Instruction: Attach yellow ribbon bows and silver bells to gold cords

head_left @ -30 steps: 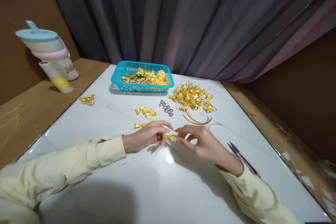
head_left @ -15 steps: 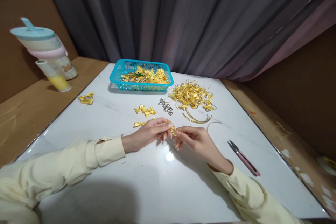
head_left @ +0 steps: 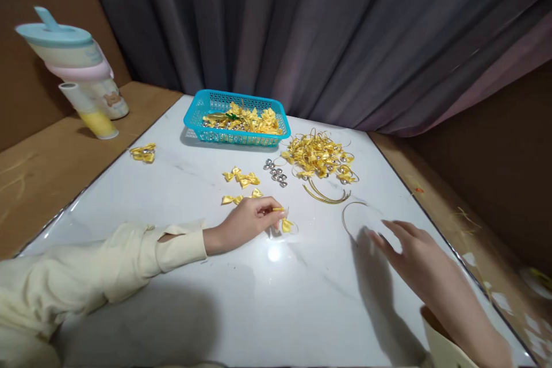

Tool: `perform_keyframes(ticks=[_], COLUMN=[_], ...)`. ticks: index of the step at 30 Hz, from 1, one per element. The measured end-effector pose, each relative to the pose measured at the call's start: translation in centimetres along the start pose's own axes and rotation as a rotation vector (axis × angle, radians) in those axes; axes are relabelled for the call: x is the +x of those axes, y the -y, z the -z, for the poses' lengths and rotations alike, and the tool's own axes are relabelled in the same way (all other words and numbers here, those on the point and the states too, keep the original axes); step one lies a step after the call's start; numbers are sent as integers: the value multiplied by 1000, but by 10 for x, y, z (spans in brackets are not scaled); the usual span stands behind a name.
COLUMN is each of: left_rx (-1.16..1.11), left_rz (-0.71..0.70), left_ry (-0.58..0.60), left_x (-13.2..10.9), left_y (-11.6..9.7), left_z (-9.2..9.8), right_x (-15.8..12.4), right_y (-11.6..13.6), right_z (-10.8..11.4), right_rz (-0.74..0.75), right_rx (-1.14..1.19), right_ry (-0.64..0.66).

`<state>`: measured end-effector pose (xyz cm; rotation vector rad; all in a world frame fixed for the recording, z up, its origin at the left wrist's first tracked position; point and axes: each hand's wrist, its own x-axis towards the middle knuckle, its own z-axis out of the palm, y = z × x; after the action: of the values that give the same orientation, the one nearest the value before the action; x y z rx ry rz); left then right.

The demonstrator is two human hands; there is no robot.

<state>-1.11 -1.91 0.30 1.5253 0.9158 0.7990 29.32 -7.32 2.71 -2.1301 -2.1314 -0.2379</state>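
Note:
Near the middle of the white table, my left hand (head_left: 254, 218) pinches a small yellow bow (head_left: 286, 225) with a thin cord on it. My right hand (head_left: 414, 250) is apart from it at the right, fingers spread, with nothing between them; it hides the place where the scissors lay. Just left of its fingertips lies a curved loose cord (head_left: 344, 219). Silver bells (head_left: 276, 173) sit beyond my left hand, beside loose yellow bows (head_left: 247, 179). More gold cords (head_left: 326, 200) lie in front of a pile of yellow bows with cords (head_left: 317, 152).
A blue basket (head_left: 237, 138) holding yellow bows and silver bells stands at the back. A few bows (head_left: 143, 153) lie far left. Beyond the left edge stand a tumbler (head_left: 77, 63) and a yellow-wrapped roll (head_left: 90, 112). A dark curtain (head_left: 259, 23) hangs behind.
My right hand has let go of the bow and moved right, its fingers now spread over the scissors' spot. My left hand still pinches the bow. The view has shifted slightly.

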Motion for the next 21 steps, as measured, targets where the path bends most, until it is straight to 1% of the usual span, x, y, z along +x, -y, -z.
perform_keyframes(ticks=[2, 3, 4, 6, 8, 10, 12, 14, 16, 18, 19, 20, 21], left_rx=[20, 16, 7, -18, -28, -30, -56, -106, -145, -162, -169, -182, -203], left_rz=[-13, -13, -10, 0, 9, 20, 52, 87, 106, 116, 125, 138, 154], left_ry=[6, 17, 29, 56, 73, 89, 108, 123, 128, 125, 124, 128, 136], left_x=[0, 0, 1, 1, 0, 0, 0, 1, 2, 4, 4, 5, 6], left_y=[0, 0, 0, -2, -3, -3, -3, -2, -1, -1, -1, -2, -2], left_z=[0, 0, 0, 1, 1, 0, 0, 0, 1, 2, 3, 4, 4], right_x=[-14, -20, -25, -33, -36, -35, -31, -24, -17, -8, -4, 0, 5], right_y=[-24, -31, -35, -34, -27, -21, -18, -16, -9, 4, 13, 23, 33], right_z=[-13, -19, -24, -30, -30, -27, -21, -12, -2, 8, 12, 16, 18], right_rz=[-13, -27, -12, -16, -18, -11, -31, -89, -129, -86, -39, -5, 27], right_rx=[-47, -36, -4, -8, -71, -126, -93, 74, 345, 613, 726, 812, 875], right_ry=[17, 31, 72, 75, 42, 19, -12, -54, -56, -16, -7, 14, 68])
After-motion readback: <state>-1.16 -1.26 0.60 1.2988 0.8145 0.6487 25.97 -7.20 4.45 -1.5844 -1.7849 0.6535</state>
